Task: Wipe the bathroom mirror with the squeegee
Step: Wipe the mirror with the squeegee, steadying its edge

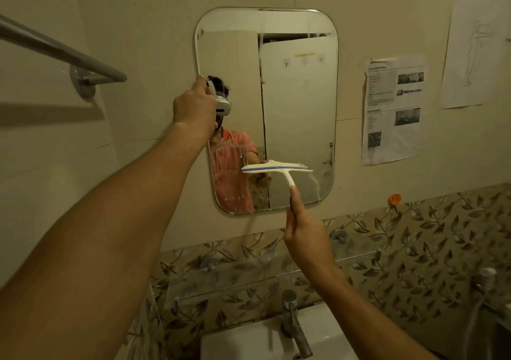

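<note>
Wiping a rounded rectangular wall mirror [298, 97] with a white T-shaped plastic squeegee [276, 167] edged in blue.

Gripping the squeegee's handle from below in the right hand [304, 232], fingers wrapped close together round it, forefinger stretched up the stem; blade level, laid on the lower middle of the glass, wet streaks beside and beneath. Holding the mirror's left edge with the left hand [193, 108], fingers curled over the rim, tips mostly hidden. Below, a chrome tap [293, 321], a white basin [249, 343], a clear glass shelf [276, 276]; leftward, a grey metal towel bar [55, 47]; rightward, printed paper sheets [392, 110] on the beige wall.
</note>
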